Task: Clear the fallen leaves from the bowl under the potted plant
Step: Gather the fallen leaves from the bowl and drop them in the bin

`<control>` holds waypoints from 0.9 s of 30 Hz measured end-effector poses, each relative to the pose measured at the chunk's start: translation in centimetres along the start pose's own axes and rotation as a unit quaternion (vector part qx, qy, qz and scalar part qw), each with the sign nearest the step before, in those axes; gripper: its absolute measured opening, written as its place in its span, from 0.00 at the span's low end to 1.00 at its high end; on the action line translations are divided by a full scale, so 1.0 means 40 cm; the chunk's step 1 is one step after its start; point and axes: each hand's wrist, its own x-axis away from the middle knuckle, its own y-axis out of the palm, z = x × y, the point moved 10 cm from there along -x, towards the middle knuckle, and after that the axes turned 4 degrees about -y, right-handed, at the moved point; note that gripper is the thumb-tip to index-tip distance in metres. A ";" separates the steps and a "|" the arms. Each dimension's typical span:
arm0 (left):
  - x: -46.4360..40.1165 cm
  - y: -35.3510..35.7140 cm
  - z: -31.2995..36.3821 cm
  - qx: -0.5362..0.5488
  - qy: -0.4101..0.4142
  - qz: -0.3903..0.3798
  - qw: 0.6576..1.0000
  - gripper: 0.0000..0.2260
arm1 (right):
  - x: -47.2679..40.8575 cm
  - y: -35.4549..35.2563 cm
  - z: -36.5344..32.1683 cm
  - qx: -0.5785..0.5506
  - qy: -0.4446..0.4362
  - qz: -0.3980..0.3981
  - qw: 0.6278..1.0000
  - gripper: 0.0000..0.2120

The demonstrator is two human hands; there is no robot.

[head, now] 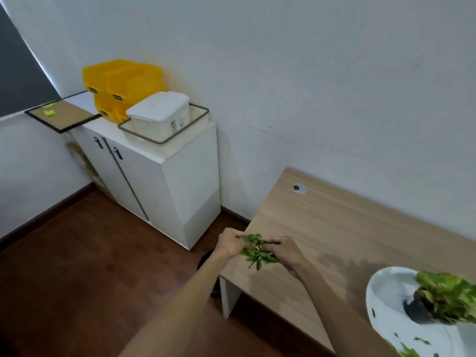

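A bunch of green fallen leaves (pixel 256 251) is held between both hands over the left end of the wooden desk (pixel 334 228). My left hand (pixel 230 242) grips the bunch from the left, right at the desk's edge. My right hand (pixel 286 251) closes on it from the right. At the lower right a white bowl (pixel 383 292) stands on the desk with a potted plant (pixel 448 300) in a dark pot inside it. A few loose green leaves (pixel 412 343) still lie in the bowl.
A white cabinet (pixel 164 181) stands against the wall to the left, carrying yellow bins (pixel 123 83) and a white lidded box (pixel 159 112) in a tray. Dark wooden floor (pixel 90 266) lies below. A dark round object (pixel 206 258) sits on the floor under my left forearm.
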 end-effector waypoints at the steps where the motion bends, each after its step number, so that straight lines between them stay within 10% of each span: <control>1: -0.008 -0.029 -0.005 0.009 0.000 0.008 1.000 0.10 | -0.022 0.028 -0.010 0.004 -0.002 -0.012 1.000 0.08; 27: -0.572 -0.267 -0.485 0.158 -0.129 0.089 0.975 0.10 | -0.675 0.489 0.187 0.236 0.090 -0.150 0.956 0.09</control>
